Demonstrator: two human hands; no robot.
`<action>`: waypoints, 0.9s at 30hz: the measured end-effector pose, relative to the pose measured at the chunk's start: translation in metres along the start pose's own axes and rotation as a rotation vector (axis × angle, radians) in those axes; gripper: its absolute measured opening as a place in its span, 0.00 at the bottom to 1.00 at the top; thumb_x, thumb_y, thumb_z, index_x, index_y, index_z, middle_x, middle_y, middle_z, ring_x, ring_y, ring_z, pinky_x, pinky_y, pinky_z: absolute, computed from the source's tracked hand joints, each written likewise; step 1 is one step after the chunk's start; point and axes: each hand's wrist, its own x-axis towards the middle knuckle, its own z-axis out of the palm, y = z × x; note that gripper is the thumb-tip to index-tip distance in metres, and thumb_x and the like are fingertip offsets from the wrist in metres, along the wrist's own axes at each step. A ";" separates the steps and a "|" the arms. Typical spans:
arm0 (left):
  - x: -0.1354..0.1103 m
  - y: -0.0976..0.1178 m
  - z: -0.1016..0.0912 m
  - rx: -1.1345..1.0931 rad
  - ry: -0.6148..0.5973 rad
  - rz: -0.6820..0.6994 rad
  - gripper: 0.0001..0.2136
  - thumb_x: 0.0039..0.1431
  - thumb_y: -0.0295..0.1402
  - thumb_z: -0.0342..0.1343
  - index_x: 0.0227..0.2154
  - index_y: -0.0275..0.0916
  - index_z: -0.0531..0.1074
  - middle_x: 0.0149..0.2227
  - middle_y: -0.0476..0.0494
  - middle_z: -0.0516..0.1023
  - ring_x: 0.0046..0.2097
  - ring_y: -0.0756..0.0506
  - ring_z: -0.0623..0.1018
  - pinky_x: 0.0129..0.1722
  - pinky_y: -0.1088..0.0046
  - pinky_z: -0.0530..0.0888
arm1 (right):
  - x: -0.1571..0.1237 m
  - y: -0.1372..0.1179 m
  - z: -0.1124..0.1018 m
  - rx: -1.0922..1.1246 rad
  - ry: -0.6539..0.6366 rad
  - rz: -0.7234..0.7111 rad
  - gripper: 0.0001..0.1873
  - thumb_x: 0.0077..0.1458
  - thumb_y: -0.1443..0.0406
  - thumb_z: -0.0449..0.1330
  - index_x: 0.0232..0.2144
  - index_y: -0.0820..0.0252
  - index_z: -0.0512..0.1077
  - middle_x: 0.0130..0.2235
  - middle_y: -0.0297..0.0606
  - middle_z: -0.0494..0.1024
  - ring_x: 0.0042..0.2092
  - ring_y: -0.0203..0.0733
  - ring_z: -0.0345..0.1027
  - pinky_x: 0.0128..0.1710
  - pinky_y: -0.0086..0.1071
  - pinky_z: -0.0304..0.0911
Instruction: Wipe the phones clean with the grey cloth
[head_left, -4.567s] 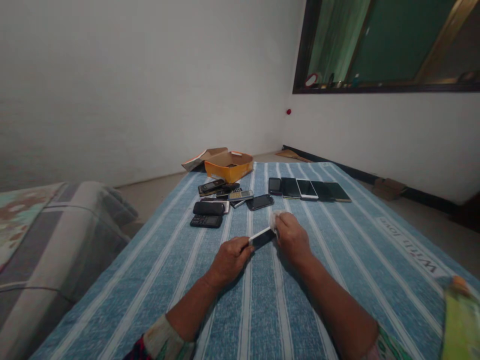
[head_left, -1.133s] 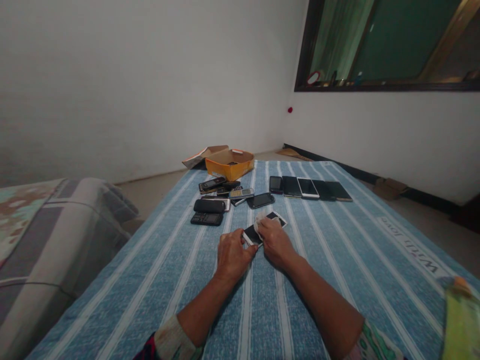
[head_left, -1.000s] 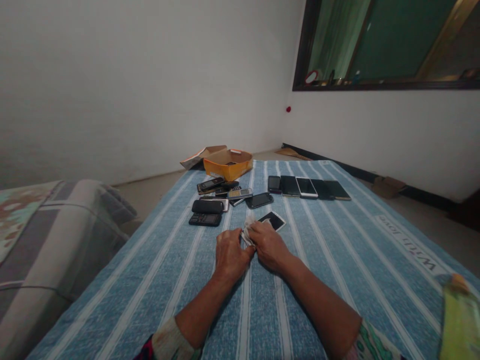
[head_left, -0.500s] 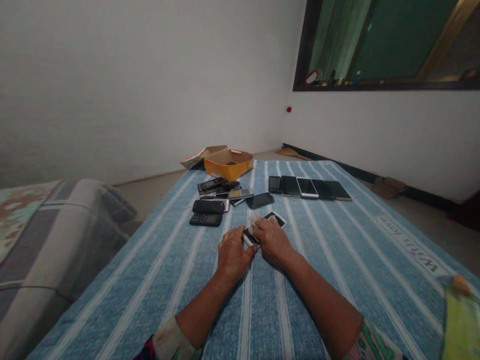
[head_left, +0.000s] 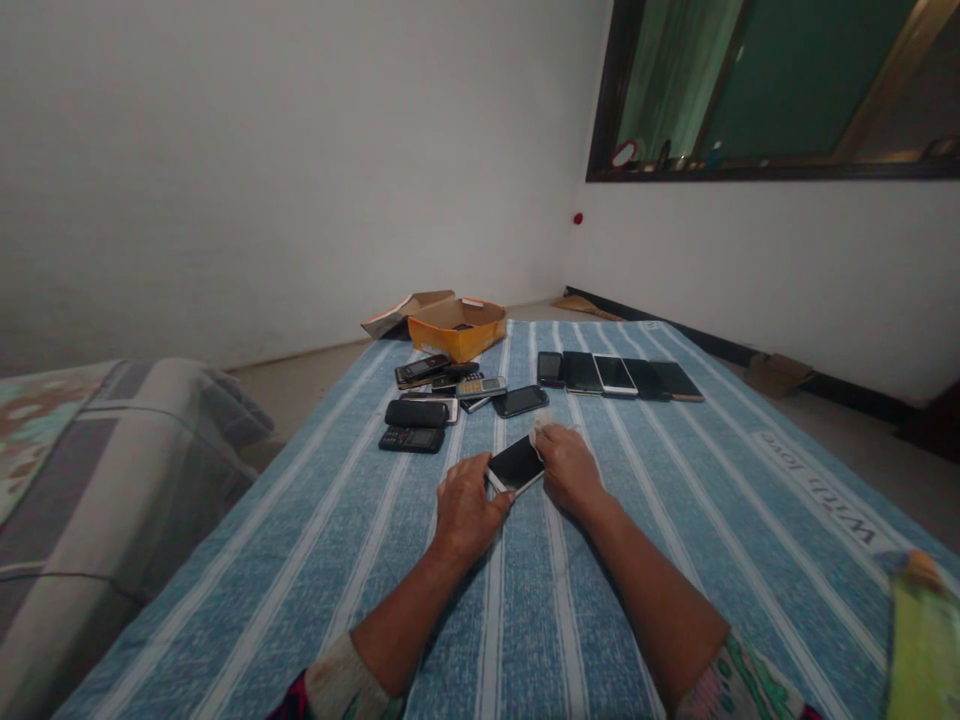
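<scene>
A white smartphone point(head_left: 516, 466) with a dark screen lies on the striped blue cloth, tilted a little to the right. My left hand point(head_left: 466, 505) grips its near left end, thumb along the lower edge and fingers at the upper edge. Bunched in my right hand point(head_left: 568, 465) is a pale tissue point(head_left: 541, 425), pressed at the phone's right end, which the hand covers. Just beyond lies a black smartphone point(head_left: 521, 401). To the left sit a black keypad phone point(head_left: 411, 440) and a black phone point(head_left: 416, 413) lying face down or closed.
Several old phones point(head_left: 480, 386) are piled beyond my left hand, before an open yellow box point(head_left: 457, 343). Several smartphones point(head_left: 616, 375) lie in a row at the back right. A yellow-green item point(head_left: 921, 640) sits at the right edge; a grey-covered seat point(head_left: 172, 480) stands left.
My right hand has slid with the tissue along the phone, from its middle to its right end, baring the dark screen. My left hand keeps its hold in the same place.
</scene>
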 end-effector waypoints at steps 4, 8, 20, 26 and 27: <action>0.000 0.001 0.000 0.000 0.010 0.010 0.24 0.50 0.28 0.67 0.52 0.35 0.72 0.54 0.33 0.78 0.57 0.35 0.75 0.57 0.58 0.70 | -0.007 -0.014 0.002 -0.020 0.004 -0.016 0.16 0.64 0.71 0.49 0.48 0.64 0.74 0.50 0.49 0.73 0.52 0.50 0.61 0.53 0.41 0.52; 0.000 0.001 0.000 -0.003 0.008 0.010 0.25 0.51 0.29 0.67 0.53 0.32 0.72 0.54 0.32 0.78 0.58 0.36 0.75 0.58 0.59 0.69 | -0.013 -0.032 0.005 0.024 -0.017 -0.195 0.16 0.63 0.68 0.54 0.52 0.65 0.72 0.55 0.49 0.72 0.57 0.51 0.57 0.58 0.43 0.50; 0.001 0.002 -0.003 0.019 -0.039 0.001 0.24 0.53 0.29 0.64 0.54 0.32 0.71 0.56 0.33 0.77 0.59 0.36 0.73 0.58 0.61 0.68 | -0.008 -0.014 -0.003 -0.051 0.005 0.087 0.17 0.63 0.74 0.48 0.48 0.65 0.74 0.50 0.49 0.74 0.52 0.50 0.62 0.53 0.41 0.55; 0.001 0.000 -0.001 0.011 -0.006 0.020 0.22 0.51 0.29 0.64 0.51 0.37 0.73 0.54 0.36 0.78 0.57 0.36 0.74 0.57 0.61 0.69 | -0.026 -0.041 0.005 -0.020 0.014 -0.078 0.17 0.63 0.69 0.54 0.52 0.66 0.72 0.56 0.51 0.71 0.56 0.53 0.60 0.57 0.43 0.55; 0.002 -0.001 -0.001 0.009 0.000 0.021 0.21 0.51 0.29 0.64 0.50 0.38 0.73 0.53 0.36 0.79 0.57 0.36 0.75 0.56 0.61 0.69 | -0.028 -0.044 0.005 -0.011 0.018 -0.108 0.17 0.63 0.69 0.53 0.52 0.64 0.72 0.57 0.50 0.71 0.56 0.53 0.60 0.58 0.43 0.54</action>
